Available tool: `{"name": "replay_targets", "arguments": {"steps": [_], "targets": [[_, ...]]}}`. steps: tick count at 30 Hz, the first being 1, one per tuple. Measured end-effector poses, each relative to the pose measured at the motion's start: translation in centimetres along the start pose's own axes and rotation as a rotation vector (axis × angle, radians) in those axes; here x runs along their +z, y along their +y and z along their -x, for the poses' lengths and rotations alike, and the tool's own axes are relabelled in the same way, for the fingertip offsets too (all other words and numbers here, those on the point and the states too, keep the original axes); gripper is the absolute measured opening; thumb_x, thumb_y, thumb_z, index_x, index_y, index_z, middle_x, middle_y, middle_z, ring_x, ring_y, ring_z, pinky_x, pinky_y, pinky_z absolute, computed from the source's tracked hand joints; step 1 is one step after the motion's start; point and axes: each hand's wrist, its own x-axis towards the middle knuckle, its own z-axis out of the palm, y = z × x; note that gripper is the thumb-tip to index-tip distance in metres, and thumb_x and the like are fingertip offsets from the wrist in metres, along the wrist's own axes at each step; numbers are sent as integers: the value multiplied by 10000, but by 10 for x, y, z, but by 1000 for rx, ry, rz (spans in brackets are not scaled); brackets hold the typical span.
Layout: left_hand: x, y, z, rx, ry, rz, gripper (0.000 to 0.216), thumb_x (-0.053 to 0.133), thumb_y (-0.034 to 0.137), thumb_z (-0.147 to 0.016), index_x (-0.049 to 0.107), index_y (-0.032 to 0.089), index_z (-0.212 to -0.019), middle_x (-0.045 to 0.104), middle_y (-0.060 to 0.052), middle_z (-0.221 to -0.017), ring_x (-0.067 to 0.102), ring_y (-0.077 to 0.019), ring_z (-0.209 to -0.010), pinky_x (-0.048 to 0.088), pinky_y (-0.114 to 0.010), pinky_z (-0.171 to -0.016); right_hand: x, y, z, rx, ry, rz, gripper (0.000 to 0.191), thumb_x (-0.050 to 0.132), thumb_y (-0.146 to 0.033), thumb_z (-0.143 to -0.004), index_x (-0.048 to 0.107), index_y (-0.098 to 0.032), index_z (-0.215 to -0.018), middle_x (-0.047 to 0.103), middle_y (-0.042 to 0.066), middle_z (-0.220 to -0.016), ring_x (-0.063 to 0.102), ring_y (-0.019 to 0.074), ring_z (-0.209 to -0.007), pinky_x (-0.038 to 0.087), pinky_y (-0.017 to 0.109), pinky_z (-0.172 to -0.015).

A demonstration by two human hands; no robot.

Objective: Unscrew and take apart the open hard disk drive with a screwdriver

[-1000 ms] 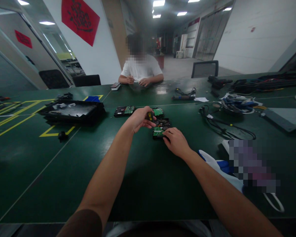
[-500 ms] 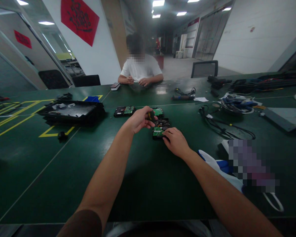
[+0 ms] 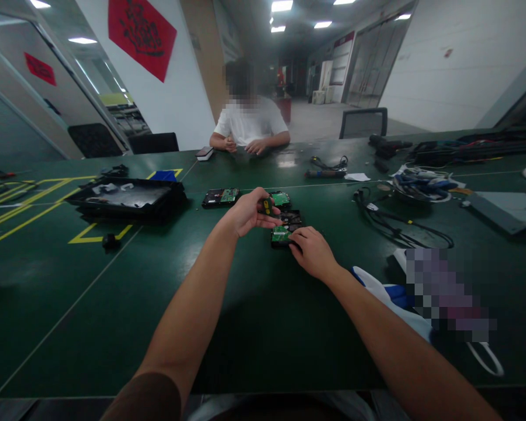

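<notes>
Head view shows a smooth, shiny green table point(image 3: 254, 327). Near its middle lies a flat black box point(image 3: 293, 217) with a thin green board point(image 3: 280, 234) at its near end. The left hand point(image 3: 252, 211) has its fingers curled around a dark handle point(image 3: 267, 206) with yellow marks, right by the box. The right hand point(image 3: 312, 248) has bent fingers touching the box's near right corner; I cannot tell if they pinch it. To the right lie a soft white and blue glove point(image 3: 379, 289) and thin, bendy black cords point(image 3: 392, 227).
</notes>
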Motion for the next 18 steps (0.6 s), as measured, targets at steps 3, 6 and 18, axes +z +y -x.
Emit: {"name": "replay_targets", "arguments": {"steps": [3, 6, 18], "targets": [[-1, 0, -1, 10, 20, -35, 278, 540, 397, -836, 615, 157, -954, 723, -133, -920, 729, -215, -667, 532, -269, -512, 0, 0, 0, 0, 6, -6, 222, 575, -227, -964, 706, -176, -1135, 674, 126, -1140, 572, 269, -1061, 491, 453, -918], [-2, 0, -2, 32, 45, -82, 275, 553, 386, -828, 643, 149, -935, 692, -120, -872, 678, -169, -575, 449, -237, -443, 0, -1, 1, 1, 8, -9, 223, 578, -228, -962, 707, -181, -1137, 672, 124, -1143, 570, 269, -1068, 488, 457, -924], [-1, -1, -1, 25, 24, -55, 286, 528, 405, -842, 623, 151, -935, 721, -122, -912, 705, -186, -606, 492, -250, -471, 0, 0, 0, -3, 9, -8, 213, 583, -226, -959, 706, -175, -1126, 668, 126, -1136, 571, 269, -1069, 487, 452, -927]]}}
